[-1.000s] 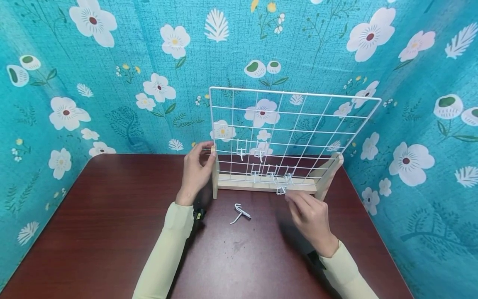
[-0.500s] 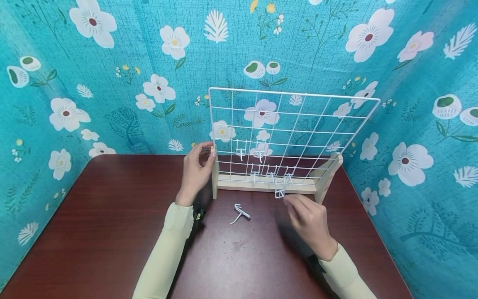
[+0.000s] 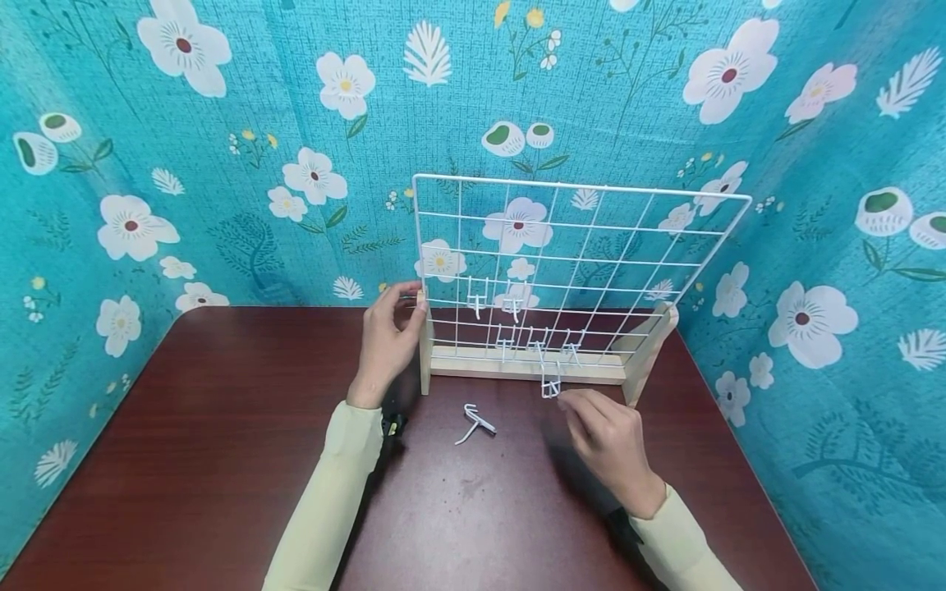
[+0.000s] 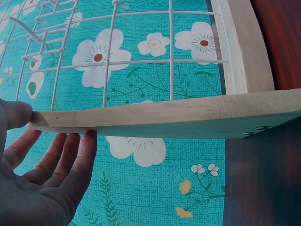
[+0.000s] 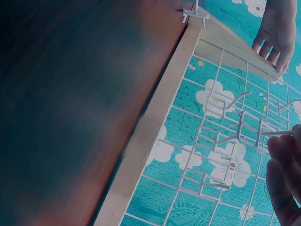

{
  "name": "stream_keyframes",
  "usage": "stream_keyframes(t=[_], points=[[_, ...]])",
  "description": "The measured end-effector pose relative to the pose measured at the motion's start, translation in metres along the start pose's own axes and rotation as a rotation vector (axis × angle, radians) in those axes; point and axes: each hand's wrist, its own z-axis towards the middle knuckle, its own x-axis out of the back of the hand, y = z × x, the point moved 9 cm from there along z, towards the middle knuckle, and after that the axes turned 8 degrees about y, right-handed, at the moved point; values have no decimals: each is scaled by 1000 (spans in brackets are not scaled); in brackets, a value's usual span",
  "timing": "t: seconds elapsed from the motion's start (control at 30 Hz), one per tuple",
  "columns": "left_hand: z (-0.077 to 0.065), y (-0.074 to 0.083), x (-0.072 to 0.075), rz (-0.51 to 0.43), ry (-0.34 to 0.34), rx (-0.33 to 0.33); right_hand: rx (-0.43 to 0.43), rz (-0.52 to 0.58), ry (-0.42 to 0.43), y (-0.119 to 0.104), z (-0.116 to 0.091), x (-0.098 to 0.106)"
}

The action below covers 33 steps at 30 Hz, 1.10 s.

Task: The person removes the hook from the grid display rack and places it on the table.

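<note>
- Currently, the tabletop (image 3: 222, 451) carries your wire grid (image 3: 606, 189), standing in its wooden frame (image 3: 473, 366) with five hung hooks (image 3: 513, 305); no shift found over the last second.
- Your left hand (image 3: 389, 332) still grips the frame's left upright (image 4: 155, 113), thumb on one side, fingers on the other.
- Your right hand (image 3: 609, 431) pinches the held hook (image 3: 550, 386) by its arm.
- Change noted: that held hook has dipped slightly and moved to your left, before the base; judged unattached, so its hanging remains outstanding.
- A loose hook (image 3: 478, 420) lies untouched in front of the frame.
</note>
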Motion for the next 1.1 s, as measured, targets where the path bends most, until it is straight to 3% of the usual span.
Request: stream_keyframes(t=[0.5, 1.1], points=[[0, -2, -1, -5, -4, 0, -54, 5, -68, 9, -8, -10], [1, -3, -1, -2, -6, 4, -52, -26, -130, 13, -14, -20]])
